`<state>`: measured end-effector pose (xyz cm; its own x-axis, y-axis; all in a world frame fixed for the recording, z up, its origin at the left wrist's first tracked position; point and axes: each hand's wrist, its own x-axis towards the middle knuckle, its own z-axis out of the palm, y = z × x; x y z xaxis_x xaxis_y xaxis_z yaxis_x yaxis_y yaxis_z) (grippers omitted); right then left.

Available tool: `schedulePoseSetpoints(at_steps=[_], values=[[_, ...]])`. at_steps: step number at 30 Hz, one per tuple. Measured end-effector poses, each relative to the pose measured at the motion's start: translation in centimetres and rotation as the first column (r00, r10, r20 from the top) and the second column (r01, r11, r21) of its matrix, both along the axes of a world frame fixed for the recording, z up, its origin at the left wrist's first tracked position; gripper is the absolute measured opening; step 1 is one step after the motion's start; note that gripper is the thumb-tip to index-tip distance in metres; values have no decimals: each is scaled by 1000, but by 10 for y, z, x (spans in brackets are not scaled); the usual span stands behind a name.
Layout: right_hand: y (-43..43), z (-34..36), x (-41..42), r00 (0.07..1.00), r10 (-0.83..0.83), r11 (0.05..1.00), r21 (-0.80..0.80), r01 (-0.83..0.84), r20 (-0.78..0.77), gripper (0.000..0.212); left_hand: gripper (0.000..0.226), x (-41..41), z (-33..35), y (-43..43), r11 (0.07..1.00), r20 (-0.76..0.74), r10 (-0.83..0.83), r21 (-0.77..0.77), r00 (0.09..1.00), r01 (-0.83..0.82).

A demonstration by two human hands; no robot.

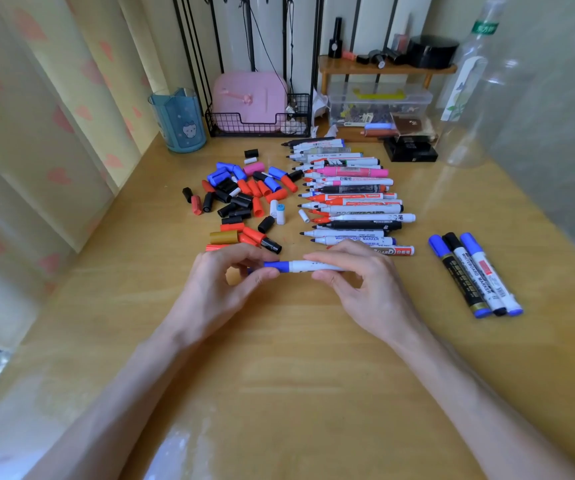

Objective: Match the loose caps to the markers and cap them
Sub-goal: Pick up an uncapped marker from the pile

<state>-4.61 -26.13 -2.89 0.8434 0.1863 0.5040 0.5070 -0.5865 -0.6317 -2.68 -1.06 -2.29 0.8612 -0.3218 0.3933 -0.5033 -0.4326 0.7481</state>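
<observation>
A marker is held level just above the table, near its middle. Its blue cap is pinched by the left hand, and its barrel is gripped by the right hand. Behind them, loose caps are heaped beside a row of uncapped markers. 3 capped markers are laid well to the right.

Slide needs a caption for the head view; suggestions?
Left hand pinches the blue cap, right hand holds the white marker; loose caps, uncapped markers and three capped markers lie nearby.
</observation>
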Motion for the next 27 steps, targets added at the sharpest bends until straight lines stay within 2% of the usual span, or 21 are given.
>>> schedulePoseSetpoints(at_steps=[3,6,9,14,23,27], values=[[0,-1,-1,1000,-4,1000,-6,4,-1,24,14,0,0,0,1000,-17,1,11,1000,0],[2,0,1,1000,-2,1000,-23,1,-25,23,11,2,2,4,994,22,19,108,1000,-21],[4,1,5,998,-56,996,-64,55,-6,23,12,9,4,18,967,104,98,225,990,-120],[-10,1,5,985,-171,984,-49,171,14,23,15,17,3,42,911,76,211,345,975,-224],[-5,-1,4,988,-152,987,-53,152,13,24,9,17,3,45,909,87,205,353,975,-223],[-4,-1,5,987,-160,986,-51,161,10,25,9,18,3,35,930,140,201,284,970,-233]])
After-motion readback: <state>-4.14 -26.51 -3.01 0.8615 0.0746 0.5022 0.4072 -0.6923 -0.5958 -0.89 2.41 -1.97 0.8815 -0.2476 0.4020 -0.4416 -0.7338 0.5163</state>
